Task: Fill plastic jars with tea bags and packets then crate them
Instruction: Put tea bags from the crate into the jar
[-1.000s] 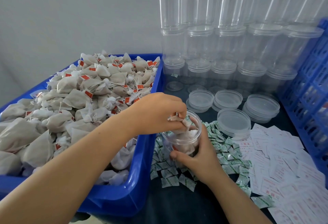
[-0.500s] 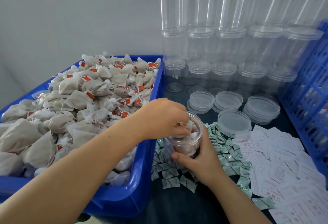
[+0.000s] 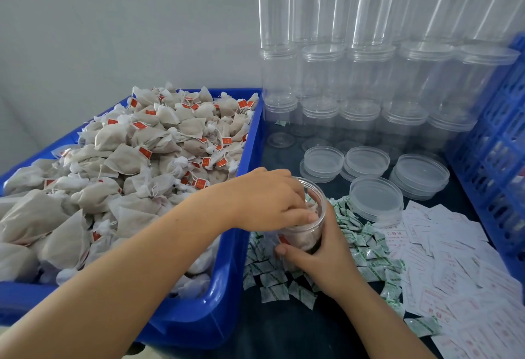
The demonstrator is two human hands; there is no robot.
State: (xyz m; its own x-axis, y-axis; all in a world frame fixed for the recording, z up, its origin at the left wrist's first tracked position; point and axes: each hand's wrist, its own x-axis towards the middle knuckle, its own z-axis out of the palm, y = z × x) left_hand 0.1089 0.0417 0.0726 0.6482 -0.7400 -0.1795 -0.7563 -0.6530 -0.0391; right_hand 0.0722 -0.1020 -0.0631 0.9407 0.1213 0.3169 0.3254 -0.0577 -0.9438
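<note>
Clear plastic, the jar (image 3: 305,228) stands upright on the dark table just right of the blue tub (image 3: 227,287). The right hand (image 3: 324,262) clasps its near side; the left hand (image 3: 270,202) covers its mouth, fingertips curled onto tea bags inside.

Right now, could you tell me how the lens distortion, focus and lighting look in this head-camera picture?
Head view: wide-angle distortion makes the stacked clear jars lean outward toward the top right; lighting is soft and even, with only faint shadows, and mild sheen on the loose lids; the tea bags and both hands are acceptably sharp, while print on the white slips is too soft to read.
</note>
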